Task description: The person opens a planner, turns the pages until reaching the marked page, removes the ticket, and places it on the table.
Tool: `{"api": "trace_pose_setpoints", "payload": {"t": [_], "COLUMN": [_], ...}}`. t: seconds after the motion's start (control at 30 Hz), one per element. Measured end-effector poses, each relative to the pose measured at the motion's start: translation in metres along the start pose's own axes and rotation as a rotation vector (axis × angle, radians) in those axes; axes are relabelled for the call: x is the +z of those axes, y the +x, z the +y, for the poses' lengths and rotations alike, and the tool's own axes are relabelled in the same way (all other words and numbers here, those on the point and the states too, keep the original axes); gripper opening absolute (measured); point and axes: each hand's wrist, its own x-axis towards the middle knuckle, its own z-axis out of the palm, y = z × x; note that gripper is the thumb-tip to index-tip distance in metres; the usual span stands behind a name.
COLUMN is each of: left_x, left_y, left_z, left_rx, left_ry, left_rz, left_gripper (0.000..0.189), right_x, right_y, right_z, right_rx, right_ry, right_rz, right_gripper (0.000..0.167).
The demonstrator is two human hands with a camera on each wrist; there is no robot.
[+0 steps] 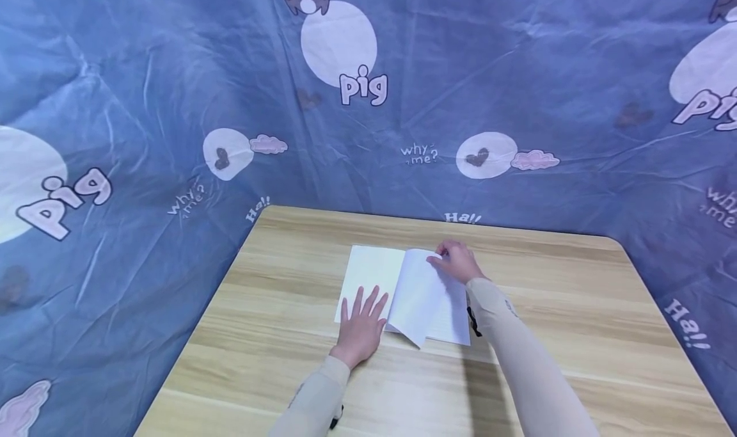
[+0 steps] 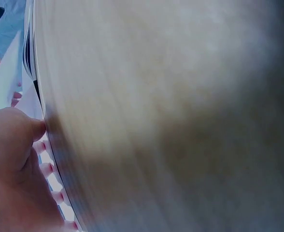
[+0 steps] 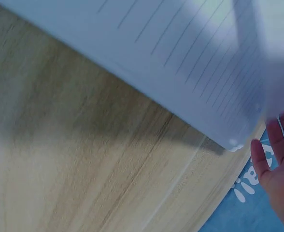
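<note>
While the splayed left grip (image 1: 361, 328) seemingly steadies the lined notebook (image 1: 373, 269) at lower centre, the right grip (image 1: 459, 263) pinches its raised leaf (image 1: 416, 291).

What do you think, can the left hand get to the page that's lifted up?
Probably yes. The left hand lies with fingers spread on the left half of the lined notebook, close beside the lifted page, and nothing seems between them. The right hand is up at its top edge.
</note>
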Motion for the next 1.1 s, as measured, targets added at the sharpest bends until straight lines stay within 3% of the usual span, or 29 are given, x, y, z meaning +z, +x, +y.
{"api": "trace_pose_setpoints", "payload": {"t": [0.2,0.3,0.47,0.63,0.73,0.83,1.1], "left_x": [0.001,0.002,0.001,0.001,0.001,0.000,0.002], "left_y": [0.001,0.001,0.001,0.001,0.000,0.000,-0.001], "left_z": [0.000,0.000,0.001,0.000,0.000,-0.001,-0.004], "left_rx": [0.010,0.014,0.017,0.012,0.011,0.014,0.021], "left_ry": [-0.004,-0.008,-0.012,-0.018,-0.023,-0.028,-0.083], "left_rz": [0.009,0.015,0.016,0.005,0.007,0.018,0.010], "left_gripper": [0.052,0.052,0.052,0.052,0.052,0.052,0.052], "right_x": [-0.002,-0.004,-0.008,-0.008,-0.004,0.001,0.016], "right_y": [-0.005,-0.008,-0.016,-0.027,-0.033,-0.039,-0.051], "right_z": [0.003,0.005,0.003,0.000,-0.003,-0.010,-0.035], "right_rx": [0.102,0.199,0.403,0.531,0.560,0.567,0.554], "right_ry": [0.161,0.258,0.574,0.858,0.910,0.935,1.050], "right_rz": [-0.015,-0.021,-0.035,-0.148,-0.204,-0.193,-0.102], "right_gripper": [0.030,0.034,0.047,0.050,0.036,0.019,0.020]}}
